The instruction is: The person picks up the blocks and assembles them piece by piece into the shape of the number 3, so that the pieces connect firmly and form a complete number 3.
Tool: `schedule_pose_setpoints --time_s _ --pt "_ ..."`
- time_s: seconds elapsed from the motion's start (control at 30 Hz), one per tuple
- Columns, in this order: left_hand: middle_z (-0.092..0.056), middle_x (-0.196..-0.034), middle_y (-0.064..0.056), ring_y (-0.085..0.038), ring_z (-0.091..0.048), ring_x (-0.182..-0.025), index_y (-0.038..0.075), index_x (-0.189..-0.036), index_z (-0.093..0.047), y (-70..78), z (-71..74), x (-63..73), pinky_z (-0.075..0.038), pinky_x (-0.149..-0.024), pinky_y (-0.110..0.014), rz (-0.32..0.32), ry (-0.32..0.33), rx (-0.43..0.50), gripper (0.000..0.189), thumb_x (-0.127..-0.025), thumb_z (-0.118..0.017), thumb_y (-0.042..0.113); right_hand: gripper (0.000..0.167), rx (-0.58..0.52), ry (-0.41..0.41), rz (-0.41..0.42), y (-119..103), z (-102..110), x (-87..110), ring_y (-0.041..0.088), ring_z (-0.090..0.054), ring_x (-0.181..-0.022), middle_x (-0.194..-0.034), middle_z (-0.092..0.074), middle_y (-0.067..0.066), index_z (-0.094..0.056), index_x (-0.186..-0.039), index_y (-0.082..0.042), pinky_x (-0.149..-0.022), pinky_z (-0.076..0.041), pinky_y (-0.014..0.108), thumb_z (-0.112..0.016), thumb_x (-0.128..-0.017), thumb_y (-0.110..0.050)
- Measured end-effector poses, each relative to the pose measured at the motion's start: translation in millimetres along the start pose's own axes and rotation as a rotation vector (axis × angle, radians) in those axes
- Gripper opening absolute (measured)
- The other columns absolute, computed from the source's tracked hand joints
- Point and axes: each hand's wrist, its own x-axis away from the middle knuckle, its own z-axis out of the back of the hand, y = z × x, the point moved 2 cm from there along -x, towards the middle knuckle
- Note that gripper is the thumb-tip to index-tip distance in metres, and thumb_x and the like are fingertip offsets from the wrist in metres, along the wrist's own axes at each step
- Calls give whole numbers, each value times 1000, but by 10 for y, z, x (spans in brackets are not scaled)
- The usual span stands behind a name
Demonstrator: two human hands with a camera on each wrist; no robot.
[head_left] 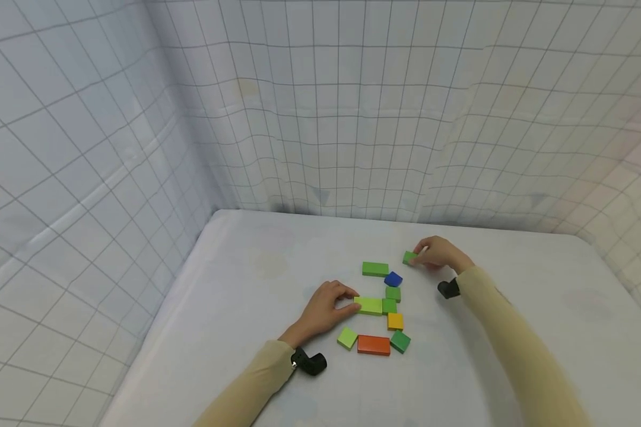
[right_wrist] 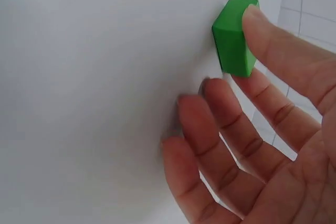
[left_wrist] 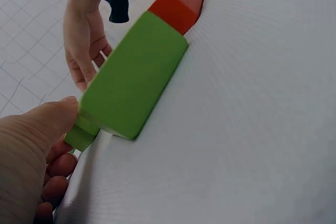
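Observation:
My left hand (head_left: 327,309) pinches the left end of a long lime-green block (head_left: 368,306) between thumb and fingers; the block lies on the table with its right end against a small green block (head_left: 389,306). In the left wrist view, a nearer lime block (left_wrist: 136,74) partly covers that grip. At the back right, my right hand (head_left: 437,252) pinches a small green block (head_left: 409,257). The right wrist view has the thumb on one face of this green block (right_wrist: 233,38) and the index finger behind it, while the other fingers stay loosely bent near the table.
Between the hands are a long green block (head_left: 375,269), a tilted blue block (head_left: 393,279), a green block (head_left: 393,294) and a yellow block (head_left: 395,321). Closer in lie a lime block (head_left: 347,338), a red block (head_left: 374,345) and a dark green block (head_left: 400,341). Gridded cloth walls (head_left: 342,118) surround the white table.

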Motion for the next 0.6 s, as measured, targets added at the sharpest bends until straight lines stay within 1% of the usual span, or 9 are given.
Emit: schedule_pose_setpoints --time_s 0.07,0.13,0.2,0.27,0.33,0.4,0.47,0.6 --pt "-58 -95 8 -8 -47 -83 18 -108 -69 -3 5 1 -39 -75 -26 6 -1 5 26 -90 -66 36 34 -11 -8 -38 -94 2 -119 16 -48 -66 -80 -53 5 -63 -105 -3 -60 -44 30 -73 -84 -28" --pt "-59 -95 8 -8 -47 -84 18 -108 -69 -13 -2 -2 -40 -75 -27 5 0 11 26 -90 -66 37 34 4 -4 -53 -206 -15 -209 16 -47 -67 -79 -52 4 -64 -106 -3 -60 -45 30 -73 -84 -28" --pt "-59 -96 8 -8 -47 -84 18 -108 -69 -23 -10 -2 -40 -76 -27 6 -1 13 27 -90 -65 38 34 61 19 -42 -367 -51 -228 18 -50 -69 -80 -55 5 -64 -106 -1 -59 -47 31 -72 -85 -27" --pt "-58 -96 8 -8 -47 -84 18 -108 -69 -38 -17 -2 -40 -76 -27 0 1 11 27 -90 -65 39 35 143 53 -14 -531 -107 -230 20 -53 -73 -86 -59 7 -64 -107 -1 -61 -47 33 -70 -86 -27" --pt "-58 -96 8 -8 -47 -84 18 -108 -69 -40 -14 1 -40 -76 -27 -2 2 6 27 -90 -65 38 35 221 96 16 -697 -174 -209 24 -56 -82 -96 -63 10 -64 -108 0 -67 -48 36 -69 -87 -27" --pt "-58 -95 8 -8 -47 -84 18 -108 -69 -38 -9 4 -40 -75 -27 -5 5 0 27 -90 -65 38 35 254 112 37 -806 -236 -219 27 -57 -90 -104 -64 12 -65 -110 -1 -74 -47 40 -69 -87 -28" --pt "-58 -96 8 -8 -47 -84 18 -108 -69 -35 -8 5 -40 -75 -27 -6 6 0 26 -90 -66 37 36 264 110 67 -876 -285 -240 30 -56 -101 -113 -63 14 -65 -113 -2 -83 -44 44 -68 -88 -28" --pt "-58 -95 9 -8 -47 -84 19 -108 -69 -41 -18 8 -40 -75 -27 -1 2 0 27 -90 -65 39 39 224 74 109 -912 -346 -277 35 -50 -116 -125 -57 17 -64 -119 -3 -95 -38 47 -63 -92 -30"
